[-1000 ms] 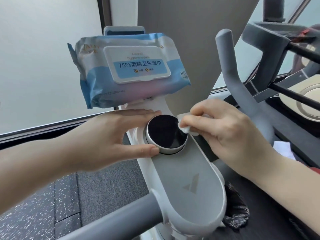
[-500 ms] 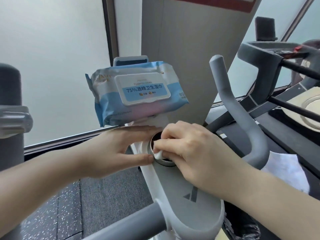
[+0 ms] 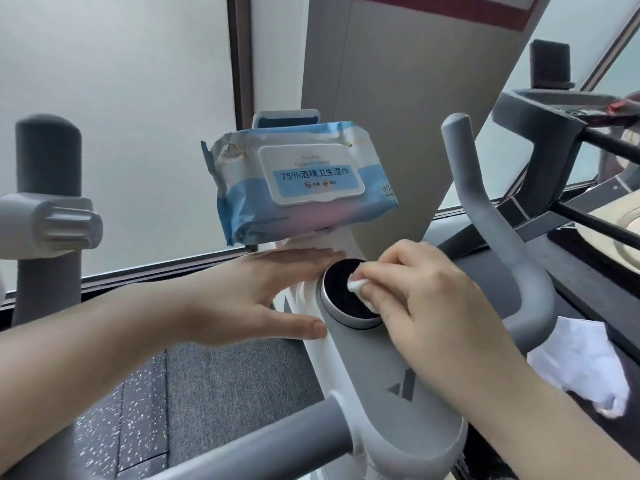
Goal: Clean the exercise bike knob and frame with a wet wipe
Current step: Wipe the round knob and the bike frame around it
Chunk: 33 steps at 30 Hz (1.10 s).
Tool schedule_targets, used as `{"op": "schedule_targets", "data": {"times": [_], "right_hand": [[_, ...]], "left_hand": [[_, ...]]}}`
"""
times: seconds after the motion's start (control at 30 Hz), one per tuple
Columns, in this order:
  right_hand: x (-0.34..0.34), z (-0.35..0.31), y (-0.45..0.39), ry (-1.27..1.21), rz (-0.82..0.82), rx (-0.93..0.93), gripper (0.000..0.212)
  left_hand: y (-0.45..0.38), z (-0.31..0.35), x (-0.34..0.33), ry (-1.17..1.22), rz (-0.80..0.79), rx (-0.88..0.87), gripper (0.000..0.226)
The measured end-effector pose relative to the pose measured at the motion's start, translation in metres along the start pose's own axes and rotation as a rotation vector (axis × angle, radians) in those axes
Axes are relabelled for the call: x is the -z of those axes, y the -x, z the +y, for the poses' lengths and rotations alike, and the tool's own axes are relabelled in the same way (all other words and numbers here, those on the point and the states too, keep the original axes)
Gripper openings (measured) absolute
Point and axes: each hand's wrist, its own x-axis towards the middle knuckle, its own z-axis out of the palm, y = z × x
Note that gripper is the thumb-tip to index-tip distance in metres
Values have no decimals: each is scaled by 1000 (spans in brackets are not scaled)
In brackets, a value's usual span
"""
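The right hand [image 3: 415,299] pinches the wet wipe [image 3: 357,285] onto the knob [image 3: 343,296]; the left hand [image 3: 256,292], grip spread, flanks it.

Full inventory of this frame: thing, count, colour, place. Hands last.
knob: 1, black face, silver rim, on frame top
wet wipe: 1, white, on knob face
bike frame: 1, white-grey, centre
wipes pack: 1, blue-white, above knob
handlebars: grey, both sides
loose sheet: 1, white, lower right
floor mat: grey, below
left hand: open, fingers straight beside knob
right hand: pinches wet wipe
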Motion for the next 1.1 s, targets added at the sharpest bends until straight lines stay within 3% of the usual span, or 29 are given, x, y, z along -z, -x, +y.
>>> {"op": "schedule_targets", "data": {"times": [0.2, 0.4, 0.63, 0.73, 0.83, 0.93, 1.1], "right_hand": [[-11, -21, -14, 61, -47, 29, 18], [6, -24, 5, 102, -133, 75, 25], [25, -3, 10, 65, -239, 81, 15], [32, 6, 9, 127, -237, 124, 21], [35, 12, 5, 241, -201, 205, 15], [33, 20, -3, 373, -190, 258, 29], [28, 27, -20, 402, -152, 297, 18]], "left_hand": [[0, 3, 1, -4, 31, -94, 63], [1, -2, 0, -58, 32, -40, 75], [1, -2, 0, -85, 13, -17, 77], [2, -2, 0, -60, 5, -13, 75], [2, -2, 0, -57, 0, -1, 76], [1, -2, -1, -53, 6, -12, 75], [1, -4, -1, -36, 23, -42, 73]]}}
